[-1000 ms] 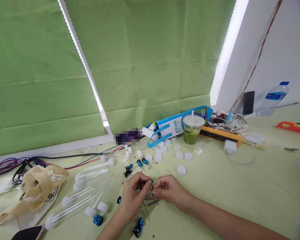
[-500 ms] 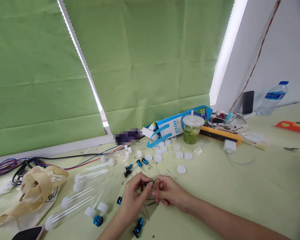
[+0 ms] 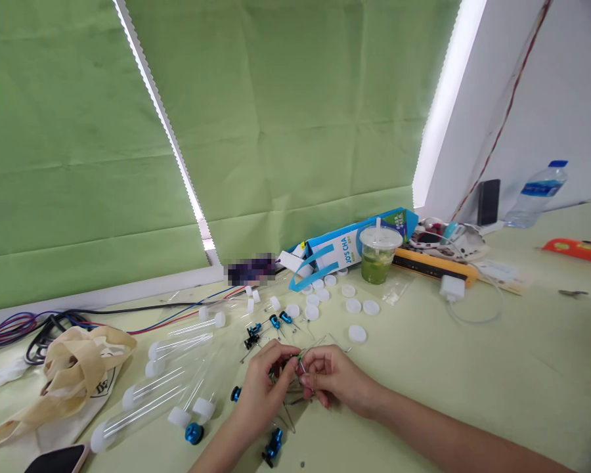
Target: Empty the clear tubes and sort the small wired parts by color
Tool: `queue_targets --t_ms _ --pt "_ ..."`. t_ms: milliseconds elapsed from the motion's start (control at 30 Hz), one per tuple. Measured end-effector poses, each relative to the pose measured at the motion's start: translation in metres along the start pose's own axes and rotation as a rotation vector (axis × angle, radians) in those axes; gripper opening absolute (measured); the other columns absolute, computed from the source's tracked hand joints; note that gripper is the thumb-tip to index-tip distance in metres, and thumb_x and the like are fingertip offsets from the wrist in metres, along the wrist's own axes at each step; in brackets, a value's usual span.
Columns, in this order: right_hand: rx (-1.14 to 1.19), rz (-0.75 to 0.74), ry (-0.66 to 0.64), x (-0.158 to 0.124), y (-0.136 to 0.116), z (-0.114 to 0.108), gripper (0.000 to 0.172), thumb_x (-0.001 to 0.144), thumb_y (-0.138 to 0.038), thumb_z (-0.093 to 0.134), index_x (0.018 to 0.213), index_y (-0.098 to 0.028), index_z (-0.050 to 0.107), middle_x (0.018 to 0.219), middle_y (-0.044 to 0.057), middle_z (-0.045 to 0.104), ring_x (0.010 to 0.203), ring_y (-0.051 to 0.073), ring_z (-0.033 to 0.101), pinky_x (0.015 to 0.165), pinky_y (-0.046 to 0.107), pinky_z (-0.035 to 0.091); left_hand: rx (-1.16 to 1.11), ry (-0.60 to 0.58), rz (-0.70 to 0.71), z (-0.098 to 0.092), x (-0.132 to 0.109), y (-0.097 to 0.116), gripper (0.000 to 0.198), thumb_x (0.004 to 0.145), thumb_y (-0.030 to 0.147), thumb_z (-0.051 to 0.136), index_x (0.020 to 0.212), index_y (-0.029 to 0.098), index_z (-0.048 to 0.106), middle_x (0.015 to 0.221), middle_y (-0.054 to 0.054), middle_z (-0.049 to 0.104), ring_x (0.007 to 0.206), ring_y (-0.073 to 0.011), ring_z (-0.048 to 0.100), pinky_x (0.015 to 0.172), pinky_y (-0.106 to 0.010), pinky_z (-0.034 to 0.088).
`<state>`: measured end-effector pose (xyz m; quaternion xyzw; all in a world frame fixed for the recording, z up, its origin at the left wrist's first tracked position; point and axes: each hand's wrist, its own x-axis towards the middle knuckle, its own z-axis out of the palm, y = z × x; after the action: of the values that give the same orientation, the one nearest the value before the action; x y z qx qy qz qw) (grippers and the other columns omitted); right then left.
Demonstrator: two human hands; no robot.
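Note:
My left hand (image 3: pixel 263 381) is closed in a pinch around a small green part (image 3: pixel 298 357), most of it hidden by the fingers. Close against it, my right hand (image 3: pixel 328 374) pinches a thin metal rod (image 3: pixel 303 368) whose tip meets the green part. Beneath both hands lie bent thin metal rods (image 3: pixel 289 418), partly covered. Small blue-and-black metal fittings lie around them, one (image 3: pixel 272 447) in front and several (image 3: pixel 274 322) behind. An L-shaped metal rod (image 3: pixel 339 341) rests just beyond my right hand.
Clear tubes (image 3: pixel 145 410) with white ends lie at left beside a cloth bag (image 3: pixel 79 368). White caps (image 3: pixel 357 334) are scattered behind my hands. Farther back stand a lidded drink cup (image 3: pixel 378 256) and a blue-white bag (image 3: pixel 345 253). A power strip (image 3: pixel 436 266) lies at right.
The thin rod in my right hand has swung from nearly level to steeply tilted. My right fingers have shifted slightly; my left hand stays nearly in place.

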<state>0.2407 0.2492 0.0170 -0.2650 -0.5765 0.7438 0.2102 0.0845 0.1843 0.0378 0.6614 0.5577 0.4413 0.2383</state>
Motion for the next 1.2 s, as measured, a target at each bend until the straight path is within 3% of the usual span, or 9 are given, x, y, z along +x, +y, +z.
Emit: queue_targets --t_ms 400,600,833,1100,1200 --pt "-0.101 0.067 0.096 -0.001 0.001 0.002 0.038 0.053 -0.041 0.077 0.063 -0.014 0.052 0.052 -0.001 0.06 0.039 0.006 0.043 0.03 0.015 0.022 0.05 -0.163 0.049 -0.001 -0.004 0.002 0.032 0.091 0.026 0.037 0.113 0.022 0.059 0.083 -0.007 0.052 0.078 -0.0187 0.051 0.069 -0.029 0.042" --pt "-0.062 0.054 0.104 0.001 0.002 0.0 0.037 0.056 -0.041 0.076 0.064 -0.013 0.053 0.049 -0.003 0.057 0.032 0.002 0.034 0.03 0.016 0.018 0.105 -0.202 0.055 0.0 -0.004 0.0 0.033 0.091 0.023 0.034 0.115 0.024 0.057 0.085 -0.007 0.051 0.079 -0.0183 0.051 0.07 -0.029 0.041" --pt "-0.082 0.082 0.083 0.002 0.001 -0.001 0.038 0.062 -0.047 0.07 0.073 -0.013 0.058 0.049 -0.003 0.058 0.03 0.002 0.035 0.03 0.016 0.019 0.465 -0.098 0.119 0.004 -0.003 -0.015 0.027 0.089 0.022 0.041 0.103 0.027 0.063 0.084 -0.006 0.058 0.083 -0.0218 0.051 0.073 -0.034 0.036" --pt "-0.077 0.123 0.083 0.004 0.004 -0.001 0.045 0.067 -0.045 0.063 0.094 -0.01 0.058 0.048 -0.005 0.058 0.028 0.002 0.036 0.029 0.015 0.02 0.527 -0.028 0.055 -0.002 0.001 -0.022 0.026 0.088 0.014 0.039 0.096 0.027 0.06 0.093 -0.002 0.062 0.092 -0.0207 0.05 0.077 -0.035 0.035" --pt "-0.07 0.128 0.102 0.003 0.007 0.0 0.044 0.065 -0.044 0.065 0.093 -0.011 0.054 0.047 -0.005 0.058 0.028 0.005 0.043 0.029 0.015 0.023 0.571 -0.03 0.042 -0.003 0.003 -0.024 0.026 0.087 0.015 0.04 0.094 0.027 0.062 0.094 -0.002 0.062 0.093 -0.021 0.05 0.077 -0.035 0.036"
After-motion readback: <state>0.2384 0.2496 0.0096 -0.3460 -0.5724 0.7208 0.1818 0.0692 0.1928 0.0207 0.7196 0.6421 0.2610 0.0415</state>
